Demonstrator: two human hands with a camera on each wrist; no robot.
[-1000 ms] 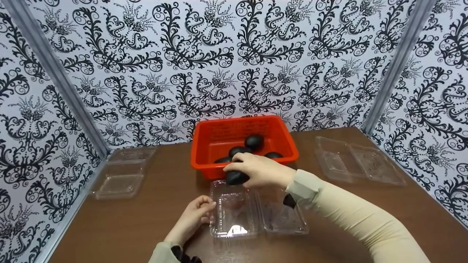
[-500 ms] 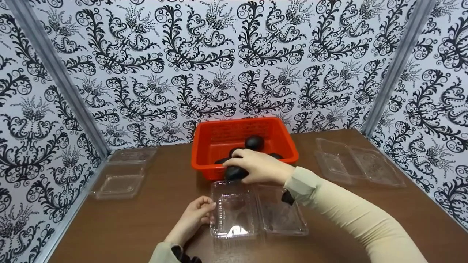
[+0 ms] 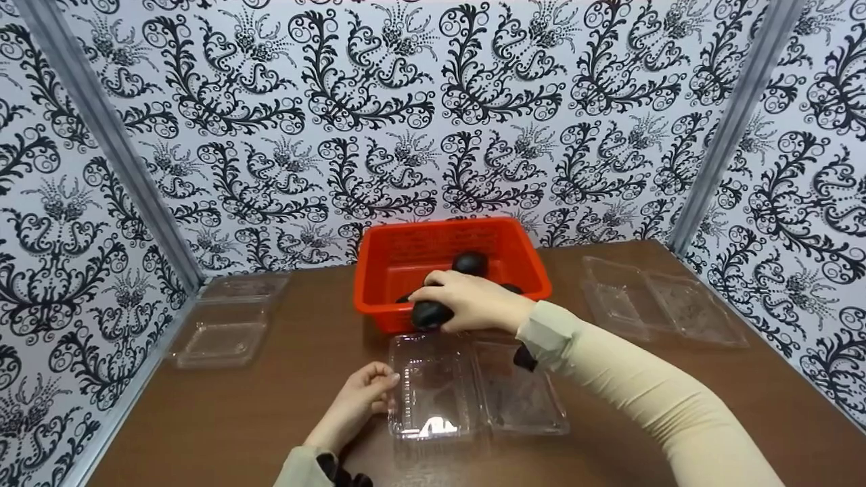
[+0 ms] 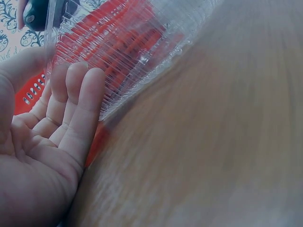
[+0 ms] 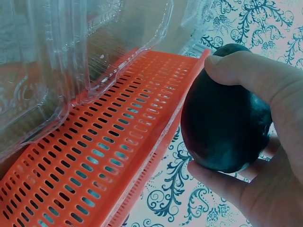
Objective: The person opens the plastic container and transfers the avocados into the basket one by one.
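My right hand (image 3: 477, 301) holds a dark, glossy avocado (image 3: 431, 316) between thumb and fingers, just over the front rim of the red basket (image 3: 379, 314). In the right wrist view the avocado (image 5: 225, 113) is smooth and egg-shaped, with the thumb across its narrow top and fingers beneath. More dark avocados lie in the basket, one (image 3: 470, 262) at its back; the others are partly hidden. In front of the basket an opened clear plastic clamshell container (image 3: 433, 392) lies on the table. My left hand (image 3: 358, 402) pinches its left edge, thumb and fingers on either side of the wall.
Another opened clear container (image 3: 223, 338) lies on the brown table (image 3: 304, 325) at the left, and a further one (image 3: 622, 304) at the right. A patterned wall (image 3: 419, 155) stands close behind the basket.
My right hand has shifted slightly up and left with the avocado, closer over the basket's front rim. My left hand and the container have stayed in place.
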